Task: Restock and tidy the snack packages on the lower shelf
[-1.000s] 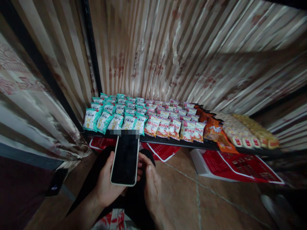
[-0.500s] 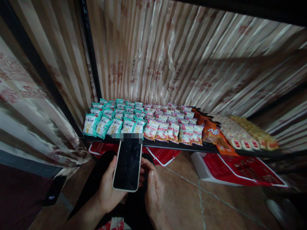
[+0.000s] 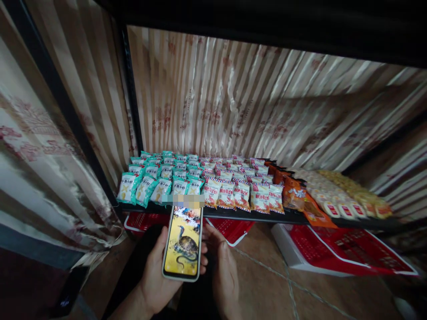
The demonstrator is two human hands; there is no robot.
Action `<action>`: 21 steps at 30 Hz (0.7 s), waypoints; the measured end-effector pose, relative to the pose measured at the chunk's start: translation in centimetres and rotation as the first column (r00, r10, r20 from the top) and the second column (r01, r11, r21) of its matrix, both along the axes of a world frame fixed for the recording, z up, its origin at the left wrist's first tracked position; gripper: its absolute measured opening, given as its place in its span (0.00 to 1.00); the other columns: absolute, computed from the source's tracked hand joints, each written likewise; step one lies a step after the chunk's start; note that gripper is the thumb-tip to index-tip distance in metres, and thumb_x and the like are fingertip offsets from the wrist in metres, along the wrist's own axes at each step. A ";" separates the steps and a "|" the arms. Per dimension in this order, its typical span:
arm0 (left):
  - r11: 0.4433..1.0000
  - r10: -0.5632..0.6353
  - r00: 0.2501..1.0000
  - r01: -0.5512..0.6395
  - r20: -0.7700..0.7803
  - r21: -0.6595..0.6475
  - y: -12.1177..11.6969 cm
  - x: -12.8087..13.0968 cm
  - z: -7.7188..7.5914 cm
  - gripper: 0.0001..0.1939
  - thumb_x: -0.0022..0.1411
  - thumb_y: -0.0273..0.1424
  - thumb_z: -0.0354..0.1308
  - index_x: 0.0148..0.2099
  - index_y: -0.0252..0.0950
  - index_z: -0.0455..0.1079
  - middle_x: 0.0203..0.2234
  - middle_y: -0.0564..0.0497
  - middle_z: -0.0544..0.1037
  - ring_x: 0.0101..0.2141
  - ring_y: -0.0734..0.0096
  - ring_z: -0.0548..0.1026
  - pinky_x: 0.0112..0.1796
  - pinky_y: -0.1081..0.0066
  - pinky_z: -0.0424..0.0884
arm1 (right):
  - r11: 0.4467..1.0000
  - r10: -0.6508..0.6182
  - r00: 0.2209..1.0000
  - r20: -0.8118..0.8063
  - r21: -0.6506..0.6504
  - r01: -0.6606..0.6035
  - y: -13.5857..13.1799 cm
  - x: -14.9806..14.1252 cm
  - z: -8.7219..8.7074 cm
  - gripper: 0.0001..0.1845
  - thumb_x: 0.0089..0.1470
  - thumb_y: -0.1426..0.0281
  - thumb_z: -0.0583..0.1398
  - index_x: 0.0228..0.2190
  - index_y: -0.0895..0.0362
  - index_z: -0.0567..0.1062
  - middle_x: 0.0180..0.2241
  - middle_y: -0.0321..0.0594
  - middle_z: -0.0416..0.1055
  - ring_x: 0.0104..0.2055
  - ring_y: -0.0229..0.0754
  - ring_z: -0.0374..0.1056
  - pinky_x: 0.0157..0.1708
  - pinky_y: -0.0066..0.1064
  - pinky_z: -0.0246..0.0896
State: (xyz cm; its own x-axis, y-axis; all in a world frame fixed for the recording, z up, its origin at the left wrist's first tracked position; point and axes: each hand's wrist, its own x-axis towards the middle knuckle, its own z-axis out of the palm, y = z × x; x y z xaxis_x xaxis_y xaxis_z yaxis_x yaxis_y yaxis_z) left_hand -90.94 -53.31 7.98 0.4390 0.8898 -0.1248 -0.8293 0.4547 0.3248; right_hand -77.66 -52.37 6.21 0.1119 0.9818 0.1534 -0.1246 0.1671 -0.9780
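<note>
A smartphone [image 3: 183, 246] in a pale case stands tilted up in my left hand [image 3: 160, 275]. My left thumb lies along its left edge and fingertips wrap round its right edge. The lit screen shows a dark bird-like or turtle-like figure on yellow; a pixelated patch covers the top. My right hand [image 3: 225, 271] is beside the phone's right edge, loosely open, its fingers partly bent toward the phone. Whether they touch it I cannot tell. Beyond the phone, teal-and-white snack bags [image 3: 146, 189] and red-and-white snack bags [image 3: 211, 192] stand in rows on a black shelf [image 3: 233, 214].
Further right on the shelf are orange packets [image 3: 293, 193] and pale packaged snacks [image 3: 328, 195]. Red baskets [image 3: 310, 249] sit on the tiled floor underneath. Striped curtains [image 3: 216, 98] hang behind and left. A dark device [image 3: 68, 291] is at lower left.
The phone's screen has gone from dark to a lit yellow picture. The view has tilted up slightly, so the shelf sits lower in it. My left hand keeps its hold.
</note>
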 end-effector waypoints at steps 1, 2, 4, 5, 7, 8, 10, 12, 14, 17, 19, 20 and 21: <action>1.000 0.001 1.000 -0.001 0.000 -0.006 0.0 0.0 0.1 0.34 0.64 0.50 0.38 0.48 0.26 0.72 0.37 0.35 0.78 0.35 0.56 0.77 0.37 0.62 0.69 | 1.000 -0.030 1.000 0.007 -0.003 0.030 0.2 0.3 0.1 0.27 0.58 0.51 0.47 0.45 0.55 0.72 0.41 0.45 0.73 0.40 0.43 0.69 0.38 0.36 0.66; 1.000 0.006 1.000 -0.006 -0.003 -0.013 0.1 0.1 0.2 0.34 0.63 0.50 0.38 0.49 0.27 0.72 0.37 0.35 0.78 0.35 0.56 0.77 0.37 0.62 0.69 | 0.998 -0.060 0.998 0.019 -0.004 0.060 0.4 0.6 0.3 0.26 0.57 0.51 0.48 0.45 0.55 0.72 0.42 0.45 0.72 0.42 0.43 0.68 0.40 0.36 0.65; 1.000 0.018 1.000 -0.018 -0.008 -0.022 0.2 0.1 0.4 0.33 0.63 0.50 0.40 0.49 0.27 0.72 0.36 0.35 0.78 0.35 0.56 0.77 0.37 0.61 0.69 | 0.989 -0.150 0.987 0.051 0.027 0.148 0.9 1.2 0.8 0.23 0.55 0.52 0.53 0.42 0.55 0.72 0.42 0.44 0.72 0.42 0.43 0.68 0.41 0.35 0.64; 0.999 0.024 1.000 -0.024 -0.008 -0.021 0.2 0.1 0.5 0.33 0.63 0.50 0.40 0.49 0.27 0.72 0.36 0.35 0.78 0.35 0.56 0.77 0.37 0.61 0.69 | 0.977 -0.207 0.976 0.060 0.059 0.204 1.1 1.5 1.1 0.20 0.53 0.54 0.56 0.39 0.55 0.72 0.40 0.43 0.72 0.40 0.42 0.68 0.39 0.34 0.64; 1.000 0.026 1.000 -0.026 -0.003 -0.013 0.2 0.1 0.7 0.33 0.63 0.50 0.41 0.49 0.27 0.71 0.37 0.34 0.78 0.35 0.55 0.77 0.38 0.60 0.69 | 0.947 -0.304 0.951 0.060 0.131 0.294 1.4 2.1 1.7 0.15 0.49 0.57 0.61 0.33 0.55 0.72 0.32 0.38 0.71 0.34 0.38 0.67 0.34 0.29 0.64; 1.000 0.024 1.000 -0.024 -0.003 -0.007 0.2 0.1 0.7 0.33 0.63 0.50 0.41 0.49 0.27 0.71 0.37 0.34 0.78 0.35 0.55 0.77 0.38 0.60 0.69 | 0.933 -0.336 0.940 0.058 0.158 0.324 1.5 2.2 1.9 0.14 0.48 0.58 0.62 0.30 0.56 0.71 0.28 0.35 0.70 0.30 0.36 0.65 0.30 0.26 0.62; 1.000 0.020 1.000 -0.020 -0.007 0.011 0.2 0.1 0.7 0.33 0.63 0.50 0.41 0.49 0.26 0.71 0.38 0.33 0.77 0.36 0.54 0.77 0.39 0.59 0.68 | 0.923 -0.354 0.934 0.056 0.184 0.339 1.4 2.5 2.3 0.13 0.47 0.59 0.63 0.27 0.56 0.69 0.21 0.31 0.65 0.23 0.32 0.60 0.23 0.23 0.58; 0.999 0.015 1.000 -0.014 -0.014 0.032 0.1 0.2 0.8 0.33 0.63 0.50 0.41 0.49 0.26 0.71 0.39 0.33 0.77 0.36 0.54 0.77 0.40 0.59 0.68 | 0.928 -0.341 0.938 0.059 0.182 0.326 1.2 2.6 2.7 0.13 0.49 0.60 0.62 0.26 0.56 0.69 0.18 0.28 0.61 0.18 0.30 0.56 0.17 0.21 0.53; 0.999 0.005 1.000 -0.004 -0.019 0.051 0.0 0.3 0.9 0.33 0.63 0.50 0.41 0.49 0.27 0.71 0.39 0.33 0.77 0.36 0.54 0.77 0.40 0.60 0.68 | 0.920 -0.346 0.935 0.077 0.222 0.323 0.8 2.6 3.2 0.11 0.51 0.61 0.60 0.28 0.55 0.69 0.15 0.27 0.59 0.15 0.30 0.55 0.14 0.21 0.50; 0.997 0.005 1.000 -0.004 -0.009 0.079 -0.1 0.4 1.3 0.32 0.61 0.51 0.43 0.48 0.29 0.72 0.38 0.36 0.78 0.36 0.55 0.77 0.40 0.60 0.68 | 0.864 -0.406 0.888 0.217 0.408 0.295 0.3 2.6 4.1 0.08 0.53 0.64 0.59 0.35 0.54 0.72 0.24 0.32 0.69 0.24 0.34 0.65 0.23 0.24 0.61; 0.995 0.008 1.000 -0.009 0.012 0.096 0.0 0.4 1.5 0.31 0.61 0.52 0.45 0.47 0.30 0.73 0.36 0.37 0.79 0.36 0.55 0.77 0.39 0.60 0.68 | 0.821 -0.429 0.825 0.368 0.540 0.185 0.1 2.6 4.8 0.12 0.55 0.64 0.57 0.41 0.51 0.73 0.38 0.39 0.72 0.40 0.40 0.68 0.38 0.31 0.65; 0.995 0.006 1.000 -0.009 0.027 0.102 0.1 0.4 1.6 0.30 0.60 0.51 0.46 0.46 0.30 0.74 0.36 0.38 0.79 0.35 0.56 0.77 0.39 0.61 0.68 | 0.806 -0.426 0.790 0.441 0.581 0.111 0.0 2.6 5.1 0.13 0.56 0.64 0.56 0.43 0.50 0.73 0.46 0.42 0.69 0.49 0.43 0.65 0.44 0.36 0.63; 0.994 -0.002 0.999 -0.002 0.042 0.108 0.2 0.3 1.6 0.29 0.60 0.50 0.48 0.46 0.30 0.74 0.35 0.39 0.79 0.35 0.57 0.77 0.38 0.62 0.68 | 0.798 -0.416 0.759 0.501 0.602 0.041 0.0 2.6 5.3 0.15 0.57 0.63 0.54 0.44 0.49 0.73 0.53 0.42 0.64 0.55 0.47 0.59 0.49 0.40 0.59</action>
